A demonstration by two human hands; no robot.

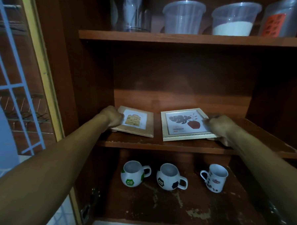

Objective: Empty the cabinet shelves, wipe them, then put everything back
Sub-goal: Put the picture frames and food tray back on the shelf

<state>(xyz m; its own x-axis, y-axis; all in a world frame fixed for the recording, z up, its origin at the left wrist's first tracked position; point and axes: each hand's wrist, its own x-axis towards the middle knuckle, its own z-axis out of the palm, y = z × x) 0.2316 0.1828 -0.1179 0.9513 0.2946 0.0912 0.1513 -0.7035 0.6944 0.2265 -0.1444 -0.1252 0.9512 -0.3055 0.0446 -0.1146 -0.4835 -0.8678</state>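
Two picture frames gripped on middle brown wooden shelf [159, 144].
Left hand [112, 117] curls round left edge of flat brown wooden frame [138, 127]; right hand [218, 127] clasps right edge of cream leaf-print frame [185, 125]. Probably light, stiff, glass fragile; lift by edges.

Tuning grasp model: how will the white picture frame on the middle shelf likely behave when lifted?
Probably stiff: the white frame looks straight-edged though the right hand grips only its right side. Likely light for its size, being thin and flat. Its front may be glazed, so possibly fragile; it won't roll.
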